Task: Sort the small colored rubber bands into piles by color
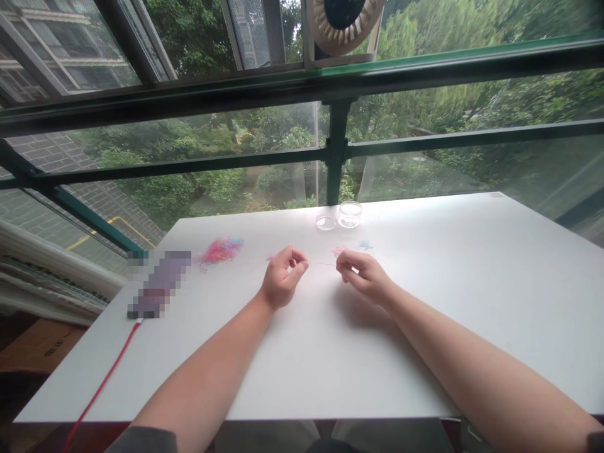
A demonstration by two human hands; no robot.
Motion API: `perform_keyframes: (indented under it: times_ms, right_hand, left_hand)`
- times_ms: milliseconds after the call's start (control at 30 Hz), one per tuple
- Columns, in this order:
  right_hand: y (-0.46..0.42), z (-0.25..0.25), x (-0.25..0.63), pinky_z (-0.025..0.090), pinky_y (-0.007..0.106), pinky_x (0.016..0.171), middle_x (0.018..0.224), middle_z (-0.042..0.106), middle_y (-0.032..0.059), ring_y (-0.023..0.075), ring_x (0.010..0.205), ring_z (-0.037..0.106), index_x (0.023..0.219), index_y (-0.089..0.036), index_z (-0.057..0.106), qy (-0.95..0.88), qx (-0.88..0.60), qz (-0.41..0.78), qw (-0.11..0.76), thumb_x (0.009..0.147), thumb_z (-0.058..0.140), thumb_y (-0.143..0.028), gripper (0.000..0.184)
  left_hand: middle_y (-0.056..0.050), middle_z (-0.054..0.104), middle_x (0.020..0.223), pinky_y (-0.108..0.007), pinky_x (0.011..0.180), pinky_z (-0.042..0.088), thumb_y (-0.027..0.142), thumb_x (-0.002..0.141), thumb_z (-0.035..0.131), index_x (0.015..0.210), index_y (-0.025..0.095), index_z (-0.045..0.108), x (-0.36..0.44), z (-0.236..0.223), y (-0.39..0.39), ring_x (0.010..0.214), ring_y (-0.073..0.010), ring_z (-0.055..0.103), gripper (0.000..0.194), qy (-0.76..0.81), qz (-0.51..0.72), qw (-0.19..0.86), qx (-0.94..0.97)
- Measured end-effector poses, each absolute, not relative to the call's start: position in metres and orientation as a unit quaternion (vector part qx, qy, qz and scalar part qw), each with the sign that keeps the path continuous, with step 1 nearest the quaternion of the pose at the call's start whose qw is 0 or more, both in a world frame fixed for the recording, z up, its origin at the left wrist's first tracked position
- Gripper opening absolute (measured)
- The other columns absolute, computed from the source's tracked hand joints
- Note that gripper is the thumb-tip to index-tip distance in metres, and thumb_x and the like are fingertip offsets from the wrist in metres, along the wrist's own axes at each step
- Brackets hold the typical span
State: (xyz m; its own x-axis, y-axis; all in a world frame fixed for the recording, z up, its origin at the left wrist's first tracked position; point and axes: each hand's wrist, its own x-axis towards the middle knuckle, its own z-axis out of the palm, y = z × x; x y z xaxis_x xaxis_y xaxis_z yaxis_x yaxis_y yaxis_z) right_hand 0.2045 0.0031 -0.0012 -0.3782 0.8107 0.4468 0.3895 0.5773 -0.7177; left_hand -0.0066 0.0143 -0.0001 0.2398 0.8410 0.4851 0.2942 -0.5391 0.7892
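My left hand (284,277) is closed in a pinch above the middle of the white table (292,365). Opposite it, my right hand (365,277) also pinches, thumb against fingers. A thin pale strand (324,263), seemingly a stretched rubber band, spans the gap between my fingertips; its ends are too fine to make out. Just behind my right hand lies a small pink cluster of bands (338,250), with a teal cluster (365,245) beside it. A little purple cluster (270,256) is partly hidden by my left hand. Farther left sits a tangled pile of pink, red and blue rubber bands (221,250).
Toward the table's back edge stand a clear round jar (350,215) and a clear lid (325,223). At the left, a blurred-out phone-like object (160,283) has a red cable (106,377) running off the front edge. Green railings (336,151) and glass border the back.
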Motion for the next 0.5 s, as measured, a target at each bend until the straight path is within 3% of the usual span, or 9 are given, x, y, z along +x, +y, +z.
perform_keyframes:
  times_ms: [100, 300, 500]
  right_hand:
    - [0.003, 0.000, 0.205, 0.041, 0.030, 0.070, 0.057, 0.047, -0.0031, 0.0118, 0.057, 0.040, 0.068, -0.019, 0.044, -0.787, -0.385, 0.261, 0.404, 0.081, 0.043, -0.011, 0.015]
    - [0.001, -0.001, 0.202, 0.041, 0.031, 0.075, 0.056, 0.045, -0.0043, 0.0100, 0.054, 0.038, 0.070, -0.019, 0.050, -0.792, -0.375, 0.245, 0.413, 0.083, 0.046, -0.014, 0.014]
    - [-0.004, -0.001, 0.195, 0.039, 0.023, 0.055, 0.058, 0.050, -0.0017, 0.0099, 0.054, 0.043, 0.074, -0.017, 0.060, -0.801, -0.360, 0.235, 0.417, 0.079, 0.053, -0.014, 0.010]
  left_hand:
    - [-0.001, 0.057, 0.075, -0.027, 0.067, 0.041, 0.024, 0.082, 0.051, 0.078, 0.017, 0.053, -0.008, -0.001, 0.016, 0.071, -0.0134, 0.052, 0.008, 0.394, 0.485, 0.275, 0.730]
    - [-0.002, 0.058, 0.076, -0.028, 0.070, 0.041, 0.020, 0.080, 0.052, 0.078, 0.018, 0.055, -0.002, -0.001, 0.011, 0.075, -0.0145, 0.053, 0.004, 0.364, 0.407, 0.236, 0.804]
    - [-0.002, 0.057, 0.074, -0.029, 0.070, 0.041, 0.018, 0.078, 0.053, 0.079, 0.018, 0.054, 0.006, -0.002, 0.005, 0.075, -0.0147, 0.053, 0.002, 0.325, 0.371, 0.230, 0.839]
